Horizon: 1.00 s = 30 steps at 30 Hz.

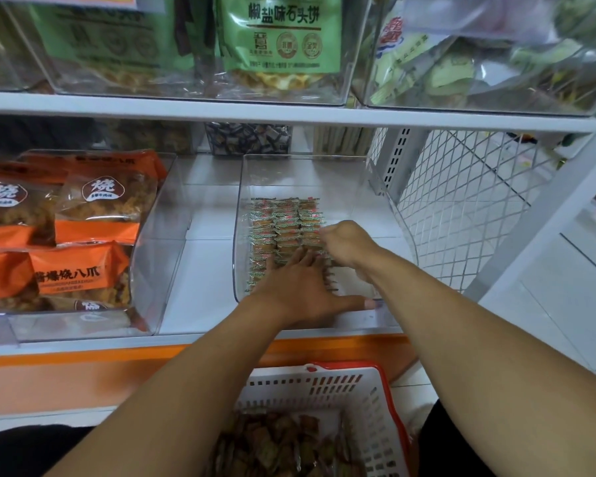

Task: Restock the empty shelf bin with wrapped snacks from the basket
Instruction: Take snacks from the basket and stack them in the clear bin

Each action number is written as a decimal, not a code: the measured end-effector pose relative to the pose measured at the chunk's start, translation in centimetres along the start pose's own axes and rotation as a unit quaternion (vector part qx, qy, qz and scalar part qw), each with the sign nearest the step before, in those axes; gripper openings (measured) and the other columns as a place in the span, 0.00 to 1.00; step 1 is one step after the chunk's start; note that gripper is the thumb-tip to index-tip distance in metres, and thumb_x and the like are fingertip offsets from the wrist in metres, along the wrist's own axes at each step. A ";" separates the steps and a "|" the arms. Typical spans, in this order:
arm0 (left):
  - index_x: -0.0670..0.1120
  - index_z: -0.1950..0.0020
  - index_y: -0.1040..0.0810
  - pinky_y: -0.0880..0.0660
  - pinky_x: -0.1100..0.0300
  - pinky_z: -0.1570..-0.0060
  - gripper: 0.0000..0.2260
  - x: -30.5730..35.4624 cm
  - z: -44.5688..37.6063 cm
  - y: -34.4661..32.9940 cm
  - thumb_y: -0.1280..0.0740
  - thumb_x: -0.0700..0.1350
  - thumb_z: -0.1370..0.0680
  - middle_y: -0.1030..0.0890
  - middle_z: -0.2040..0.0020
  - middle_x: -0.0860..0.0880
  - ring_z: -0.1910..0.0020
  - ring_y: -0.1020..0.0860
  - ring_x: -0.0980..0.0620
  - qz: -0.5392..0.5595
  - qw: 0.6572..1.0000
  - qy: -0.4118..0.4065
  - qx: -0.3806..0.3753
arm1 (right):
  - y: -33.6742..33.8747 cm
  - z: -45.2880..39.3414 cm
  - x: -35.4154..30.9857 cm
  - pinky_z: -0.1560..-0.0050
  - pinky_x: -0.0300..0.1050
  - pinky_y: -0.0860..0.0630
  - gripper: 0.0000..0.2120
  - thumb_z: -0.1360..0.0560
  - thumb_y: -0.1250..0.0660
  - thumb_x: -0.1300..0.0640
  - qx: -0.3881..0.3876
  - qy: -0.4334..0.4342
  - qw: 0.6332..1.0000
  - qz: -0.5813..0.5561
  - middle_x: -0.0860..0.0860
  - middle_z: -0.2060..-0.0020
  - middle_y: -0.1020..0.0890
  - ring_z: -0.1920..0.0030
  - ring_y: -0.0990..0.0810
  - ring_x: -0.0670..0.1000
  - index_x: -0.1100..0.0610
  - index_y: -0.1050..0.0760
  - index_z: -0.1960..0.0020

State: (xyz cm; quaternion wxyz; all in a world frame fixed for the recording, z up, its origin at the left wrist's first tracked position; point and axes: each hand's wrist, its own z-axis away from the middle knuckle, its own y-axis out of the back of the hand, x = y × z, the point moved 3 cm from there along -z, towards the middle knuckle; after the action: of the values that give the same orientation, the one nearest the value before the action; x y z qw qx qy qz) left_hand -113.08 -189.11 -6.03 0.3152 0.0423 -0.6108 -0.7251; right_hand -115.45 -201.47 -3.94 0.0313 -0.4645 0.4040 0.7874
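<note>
A clear plastic shelf bin (pixel 386 215) sits on the white shelf, with three neat rows of small wrapped snacks (pixel 283 222) on its left half. My left hand (pixel 303 290) lies flat with straight fingers on the near end of those rows, thumb stretched out to the bin's front edge. My right hand (pixel 346 244) is curled just right of the rows and seems to pinch a wrapped snack; its fingertips are hidden. Below, a white basket (pixel 369 404) with a red rim holds several loose wrapped snacks (pixel 276 445).
Left of the bin stands another clear bin with orange snack bags (pixel 73 228). The upper shelf (pixel 289 113) carries clear bins with green bags. A white wire mesh panel (pixel 461 208) closes the shelf's right end. An orange strip (pixel 83 359) runs along the shelf base.
</note>
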 end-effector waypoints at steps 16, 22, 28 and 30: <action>0.44 0.50 0.15 0.28 0.51 0.49 0.14 1.4 8.1 4.1 0.30 0.50 0.31 0.17 0.51 0.42 0.48 0.22 0.39 -0.066 0.938 -0.137 0.311 | -0.3 10.1 -1.9 0.60 0.37 0.28 0.13 0.32 0.43 0.74 0.254 0.428 0.855 -0.145 0.53 0.65 0.21 0.62 0.23 0.49 0.61 0.24 0.62; 0.49 0.61 0.20 0.29 0.56 0.59 0.04 -3.4 14.5 -5.7 0.34 0.47 0.30 0.20 0.59 0.51 0.56 0.23 0.47 -0.026 0.961 -0.123 0.245 | -6.7 15.1 5.2 0.61 0.41 0.33 0.11 0.32 0.43 0.75 0.083 0.503 0.856 -0.090 0.54 0.66 0.27 0.64 0.30 0.51 0.62 0.29 0.66; 0.49 0.30 0.24 0.29 0.57 0.33 0.27 -11.8 15.6 -20.9 0.31 0.52 0.29 0.21 0.32 0.45 0.32 0.24 0.45 0.143 0.971 0.125 -0.143 | -16.8 13.7 19.9 0.50 0.46 0.27 0.04 0.24 0.36 0.52 -0.266 0.180 0.925 0.201 0.43 0.52 0.22 0.48 0.21 0.49 0.46 0.25 0.57; 0.47 0.29 0.25 0.29 0.56 0.37 0.37 -13.2 15.7 -23.7 0.34 0.61 0.35 0.21 0.33 0.42 0.34 0.23 0.42 0.175 0.958 0.161 -0.158 | -19.3 13.4 23.1 0.48 0.42 0.30 0.04 0.24 0.31 0.47 -0.312 0.080 0.935 0.150 0.46 0.49 0.18 0.43 0.20 0.52 0.46 0.22 0.52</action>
State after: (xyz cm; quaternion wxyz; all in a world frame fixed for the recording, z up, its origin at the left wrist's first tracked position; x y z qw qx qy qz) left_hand -119.15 -167.58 -28.05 0.5338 0.0008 -0.4275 -0.7296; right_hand -129.83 -187.14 -29.91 -0.2659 -0.4460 0.2044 0.8298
